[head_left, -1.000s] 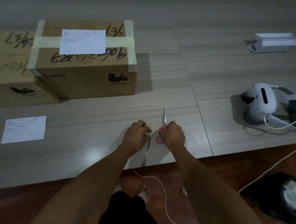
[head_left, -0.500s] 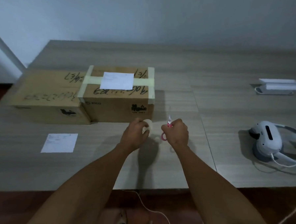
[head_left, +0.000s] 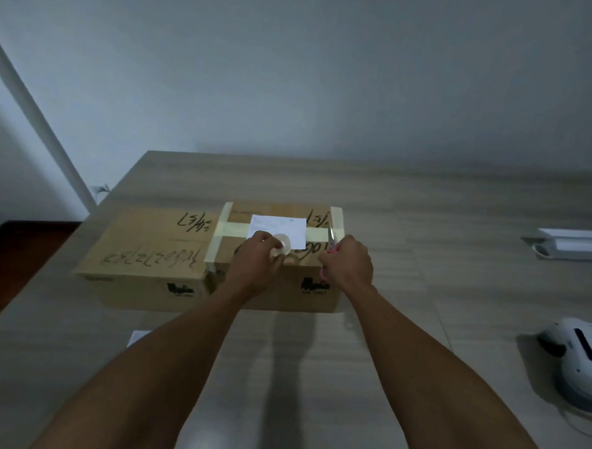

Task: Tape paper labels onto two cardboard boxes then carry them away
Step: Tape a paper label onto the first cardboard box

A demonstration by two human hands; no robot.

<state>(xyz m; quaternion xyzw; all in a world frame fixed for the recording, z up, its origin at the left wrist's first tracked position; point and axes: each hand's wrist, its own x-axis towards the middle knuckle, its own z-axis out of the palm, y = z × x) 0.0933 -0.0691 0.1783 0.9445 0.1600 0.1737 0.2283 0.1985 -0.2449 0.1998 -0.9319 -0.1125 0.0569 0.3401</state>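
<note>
Two cardboard boxes stand side by side on the table. The right box [head_left: 315,294] carries pale tape strips and a white paper label [head_left: 280,227] on its top. The left box [head_left: 142,247] has black handwriting and no label. My left hand [head_left: 257,256] holds a roll of clear tape [head_left: 283,243] over the label's near edge. My right hand [head_left: 349,263] grips pink-handled scissors [head_left: 331,241], blades pointing away, above the right box's near right corner. A second paper label [head_left: 137,338] lies on the table, mostly hidden by my left forearm.
A white headset [head_left: 575,355] with a cable sits at the right edge of the wooden table [head_left: 400,367]. A white flat device [head_left: 574,244] lies at the far right. A wall stands behind the table, dark floor to the left.
Both hands moved forward from the table's near edge to above the right box, carrying the tape roll and scissors. The camera tilted upward, showing the wall.
</note>
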